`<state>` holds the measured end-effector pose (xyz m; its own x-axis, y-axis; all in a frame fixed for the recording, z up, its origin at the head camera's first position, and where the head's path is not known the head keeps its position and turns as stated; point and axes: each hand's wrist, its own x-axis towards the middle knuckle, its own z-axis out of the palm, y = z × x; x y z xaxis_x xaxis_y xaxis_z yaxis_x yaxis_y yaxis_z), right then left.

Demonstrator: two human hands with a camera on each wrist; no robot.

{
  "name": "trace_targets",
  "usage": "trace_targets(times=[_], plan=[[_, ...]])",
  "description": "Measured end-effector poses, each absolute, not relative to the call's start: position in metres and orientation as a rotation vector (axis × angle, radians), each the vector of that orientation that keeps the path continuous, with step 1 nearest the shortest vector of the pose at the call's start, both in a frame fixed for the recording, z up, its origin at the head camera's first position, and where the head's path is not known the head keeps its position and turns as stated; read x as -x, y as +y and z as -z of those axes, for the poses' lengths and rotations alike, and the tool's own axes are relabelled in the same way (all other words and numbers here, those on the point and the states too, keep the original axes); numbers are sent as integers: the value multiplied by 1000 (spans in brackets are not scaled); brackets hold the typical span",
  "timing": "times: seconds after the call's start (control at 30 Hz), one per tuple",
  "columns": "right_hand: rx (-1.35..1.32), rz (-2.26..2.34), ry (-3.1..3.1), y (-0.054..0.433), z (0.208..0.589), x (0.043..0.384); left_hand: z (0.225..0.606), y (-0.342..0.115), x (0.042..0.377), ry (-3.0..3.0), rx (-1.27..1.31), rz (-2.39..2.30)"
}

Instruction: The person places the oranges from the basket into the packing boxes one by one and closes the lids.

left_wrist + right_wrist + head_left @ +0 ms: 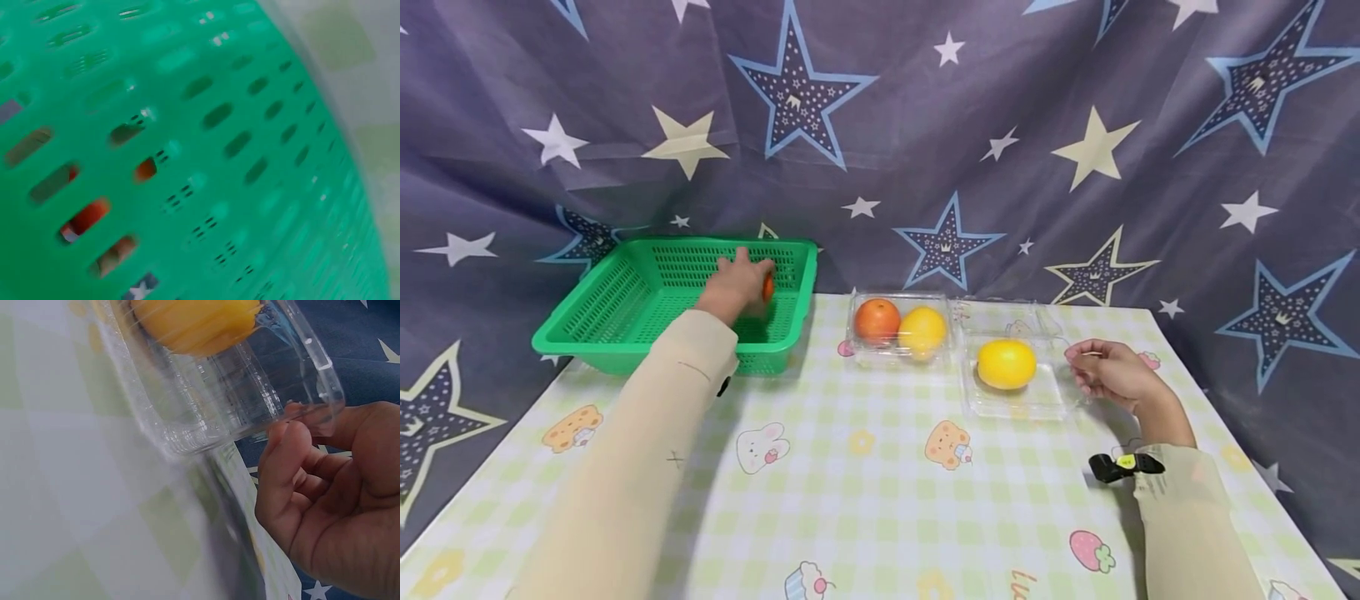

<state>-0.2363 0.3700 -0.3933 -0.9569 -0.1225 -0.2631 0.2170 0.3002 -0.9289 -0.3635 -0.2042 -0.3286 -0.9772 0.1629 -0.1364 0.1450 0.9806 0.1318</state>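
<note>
My left hand (737, 283) is inside the green basket (553, 343), gripping an orange (768, 287) that is mostly hidden by the hand. Through the slots of the basket wall, the left wrist view shows bits of the orange (94, 215) and of fingers. My right hand (1116, 373) pinches the right edge of an open clear plastic box (1015, 407) between thumb and fingers. A lemon (1006, 364) lies inside that box. In the right wrist view, thumb and fingertip meet at the corner of the box (206, 434).
Left of the open box stands another clear plastic box (880, 357), with an orange (877, 321) and a lemon (922, 331) in it. A checked tablecloth (865, 500) covers the table. Behind it hangs a star-patterned curtain (880, 192).
</note>
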Motion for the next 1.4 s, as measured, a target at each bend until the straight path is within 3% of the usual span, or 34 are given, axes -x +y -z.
trace_targets(times=[0.63, 1.4], plan=[[-90, 1700, 2308, 371, 400, 238, 299, -150, 348, 3301, -435, -341], [-94, 1699, 2294, 370, 394, 237, 324, 17, 285, 3216, -901, -732]])
